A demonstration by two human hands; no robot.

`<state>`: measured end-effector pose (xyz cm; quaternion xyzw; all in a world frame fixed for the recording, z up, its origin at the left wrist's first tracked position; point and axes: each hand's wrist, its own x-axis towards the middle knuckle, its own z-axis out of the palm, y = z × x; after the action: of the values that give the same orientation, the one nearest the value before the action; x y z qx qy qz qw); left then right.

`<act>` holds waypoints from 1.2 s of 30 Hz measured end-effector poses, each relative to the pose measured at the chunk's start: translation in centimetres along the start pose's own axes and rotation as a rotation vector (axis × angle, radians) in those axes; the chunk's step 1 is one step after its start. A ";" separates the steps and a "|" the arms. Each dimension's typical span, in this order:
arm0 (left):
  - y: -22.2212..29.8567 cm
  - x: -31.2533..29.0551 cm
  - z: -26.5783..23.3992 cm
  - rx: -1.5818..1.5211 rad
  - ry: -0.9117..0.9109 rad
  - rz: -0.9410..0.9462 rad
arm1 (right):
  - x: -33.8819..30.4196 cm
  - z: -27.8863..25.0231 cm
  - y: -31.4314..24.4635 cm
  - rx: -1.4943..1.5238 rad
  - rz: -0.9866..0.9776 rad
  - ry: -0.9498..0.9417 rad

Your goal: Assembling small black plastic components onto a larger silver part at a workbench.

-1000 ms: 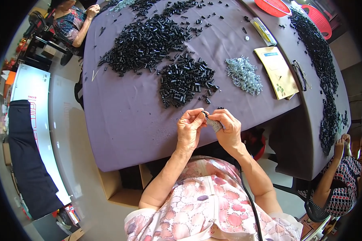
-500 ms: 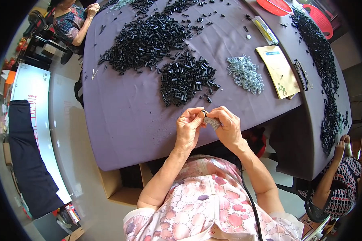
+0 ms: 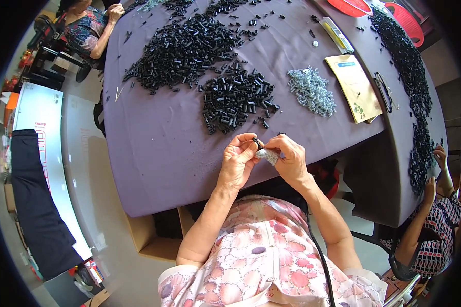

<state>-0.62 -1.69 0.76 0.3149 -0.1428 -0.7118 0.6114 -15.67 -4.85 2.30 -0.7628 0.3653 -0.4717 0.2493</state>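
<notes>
Near the front edge of the table, my two hands meet in front of my body. My left hand (image 3: 234,162) pinches a small black tubular plastic piece (image 3: 257,141) between thumb and fingers. My right hand (image 3: 293,159) is closed around a silvery-grey speckled lump (image 3: 268,155), whose kind I cannot make out, and its fingertips come up against the black piece. Just beyond my hands lies a heap of loose black tubular pieces (image 3: 235,100). To its right is a pile of small silvery, spring-like parts (image 3: 311,92).
Purple cloth covers the table (image 3: 153,163). A larger black heap (image 3: 184,51) lies farther back. At right are a yellow booklet (image 3: 351,87), glasses (image 3: 385,92), a clear-lidded case (image 3: 337,36) and a red basket (image 3: 351,6). Two people (image 3: 84,28) (image 3: 435,235) sit at the table's sides.
The black piece shows more between my fingers, and the grey lump is turned a little. At far right, the other person's hand has reached up toward the black pieces.
</notes>
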 end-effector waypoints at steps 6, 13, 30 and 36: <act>0.3 0.0 -0.4 0.010 -0.034 0.006 | 1.0 -0.5 -0.8 0.137 0.133 -0.118; 1.0 -0.3 -0.1 0.027 -0.104 -0.029 | 1.4 0.0 0.9 0.352 0.207 -0.376; 1.3 0.5 -0.1 -0.029 -0.070 -0.041 | 1.7 0.5 0.9 0.482 0.254 -0.239; 0.9 0.5 -0.4 -0.078 -0.095 -0.047 | 1.1 1.1 1.3 0.554 0.267 -0.207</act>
<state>0.32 -2.29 0.83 0.2602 -0.1364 -0.7450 0.5989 -14.81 -6.45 1.44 -0.6552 0.2928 -0.4362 0.5429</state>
